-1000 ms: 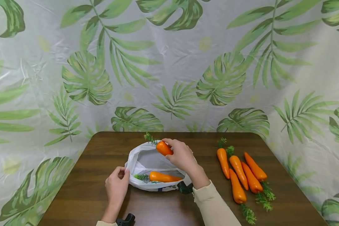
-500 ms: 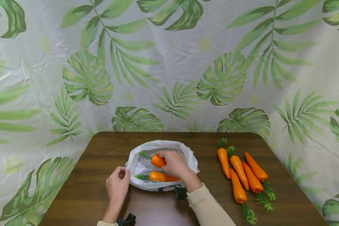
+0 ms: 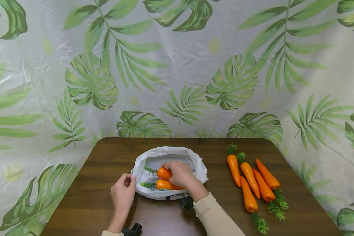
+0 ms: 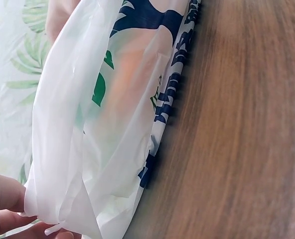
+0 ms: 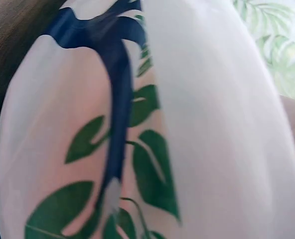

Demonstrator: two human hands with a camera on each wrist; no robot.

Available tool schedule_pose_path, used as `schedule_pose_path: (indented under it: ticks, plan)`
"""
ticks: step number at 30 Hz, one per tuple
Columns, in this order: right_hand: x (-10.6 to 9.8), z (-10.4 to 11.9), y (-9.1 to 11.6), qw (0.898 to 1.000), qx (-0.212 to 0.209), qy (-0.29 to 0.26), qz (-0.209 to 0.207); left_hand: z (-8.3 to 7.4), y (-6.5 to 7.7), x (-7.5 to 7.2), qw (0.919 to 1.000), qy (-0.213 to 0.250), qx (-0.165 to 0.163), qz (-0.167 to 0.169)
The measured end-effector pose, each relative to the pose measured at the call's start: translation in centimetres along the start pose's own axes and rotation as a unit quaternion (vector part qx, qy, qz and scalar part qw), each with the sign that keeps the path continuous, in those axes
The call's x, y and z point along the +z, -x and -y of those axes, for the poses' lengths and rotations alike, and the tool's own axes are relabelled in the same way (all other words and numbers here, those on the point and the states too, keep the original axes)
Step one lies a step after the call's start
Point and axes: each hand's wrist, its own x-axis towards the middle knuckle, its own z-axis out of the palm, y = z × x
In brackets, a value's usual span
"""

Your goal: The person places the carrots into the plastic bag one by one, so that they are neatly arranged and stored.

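On my head view, the left hand (image 3: 123, 189) is nearest; its thumb and fingers pinch the left edge of the white bag (image 3: 165, 150), which sits on the brown table (image 3: 168, 218) with its mouth open upward; inside, along the near wall, I locate the near carrot (image 3: 166, 185), green top pointing left, right end out of sight. The right hand (image 3: 181, 175) reaches in from the right side and grips the held carrot (image 3: 164, 173); this carrot lies under the fingers within the bag mouth, thick end and greenery projecting left of the hand; it appears to meet the near carrot, though the bag wall dominates my right wrist view and leaves contact unconfirmed. Five loose carrots (image 3: 249, 178) lie on the table to the right, well apart from both hands; behind the table hangs a leaf-printed sheet (image 3: 180, 65).
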Motion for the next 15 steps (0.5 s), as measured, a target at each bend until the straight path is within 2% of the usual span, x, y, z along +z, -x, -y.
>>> schedule_pose_path:
  ticks: [8, 15]
  plan:
    - [0.29, 0.07, -0.1, 1.0, -0.006, 0.002, 0.013, 0.12, -0.05, 0.12, 1.0, -0.004, -0.002, -0.002]
    - [0.48, -0.05, 0.04, 0.999, 0.012, -0.019, 0.042, 0.14, -0.15, 0.26, 1.0, -0.006, -0.001, -0.005]
